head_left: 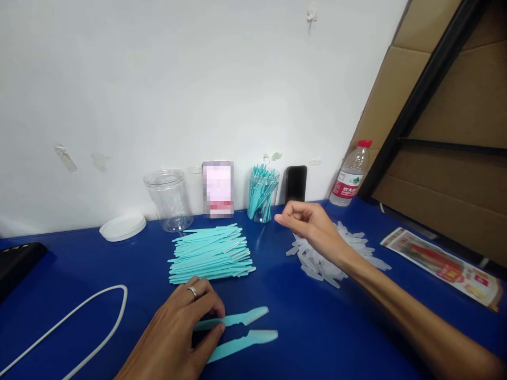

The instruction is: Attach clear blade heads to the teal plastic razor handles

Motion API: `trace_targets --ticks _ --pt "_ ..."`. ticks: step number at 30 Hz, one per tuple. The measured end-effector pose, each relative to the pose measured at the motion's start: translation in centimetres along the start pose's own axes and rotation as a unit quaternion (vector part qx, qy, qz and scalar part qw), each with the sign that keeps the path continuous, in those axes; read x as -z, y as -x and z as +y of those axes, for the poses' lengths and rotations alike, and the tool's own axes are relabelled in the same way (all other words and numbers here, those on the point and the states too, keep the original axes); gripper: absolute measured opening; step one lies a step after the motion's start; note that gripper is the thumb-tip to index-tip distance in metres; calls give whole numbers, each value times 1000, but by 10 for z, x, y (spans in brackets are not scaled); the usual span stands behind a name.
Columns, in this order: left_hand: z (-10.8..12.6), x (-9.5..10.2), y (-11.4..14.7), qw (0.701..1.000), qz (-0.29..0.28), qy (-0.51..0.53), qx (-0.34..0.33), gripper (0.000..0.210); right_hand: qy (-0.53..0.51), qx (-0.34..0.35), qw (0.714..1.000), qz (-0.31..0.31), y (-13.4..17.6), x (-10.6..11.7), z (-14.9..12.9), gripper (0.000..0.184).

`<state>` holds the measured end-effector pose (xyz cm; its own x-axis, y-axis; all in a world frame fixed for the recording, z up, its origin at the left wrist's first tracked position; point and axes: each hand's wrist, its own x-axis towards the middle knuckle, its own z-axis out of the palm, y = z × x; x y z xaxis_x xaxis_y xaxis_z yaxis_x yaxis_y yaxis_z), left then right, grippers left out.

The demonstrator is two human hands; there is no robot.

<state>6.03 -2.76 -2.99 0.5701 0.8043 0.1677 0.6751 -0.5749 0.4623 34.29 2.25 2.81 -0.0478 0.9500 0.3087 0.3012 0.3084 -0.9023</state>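
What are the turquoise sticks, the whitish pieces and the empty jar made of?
Turquoise sticks: probably plastic, fairly matte and evenly coloured; the greyish tip edges may be metal. Whitish pieces: likely frosted plastic, cloudy and translucent. Empty jar: glossy and see-through, so clear plastic or glass.

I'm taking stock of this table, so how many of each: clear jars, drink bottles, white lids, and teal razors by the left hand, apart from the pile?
Clear jars: 2
Drink bottle: 1
White lid: 1
Teal razors by the left hand: 2
Total: 6
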Motion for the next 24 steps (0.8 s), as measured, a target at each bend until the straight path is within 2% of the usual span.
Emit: trace_targets --ticks 5,16,20,24 --pt "-4 -3 3 1000 12 1 7 16 11 6 1000 6 0 0 3 42" --pt "2 -2 4 993 41 -14 -105 20 9 8 999 34 1 -3 3 40" --pt "7 1 7 995 35 -3 -95 16 13 8 999 29 2 -4 4 37" --pt "10 3 7 996 6 2 -84 19 32 18 999 32 2 -4 5 35"
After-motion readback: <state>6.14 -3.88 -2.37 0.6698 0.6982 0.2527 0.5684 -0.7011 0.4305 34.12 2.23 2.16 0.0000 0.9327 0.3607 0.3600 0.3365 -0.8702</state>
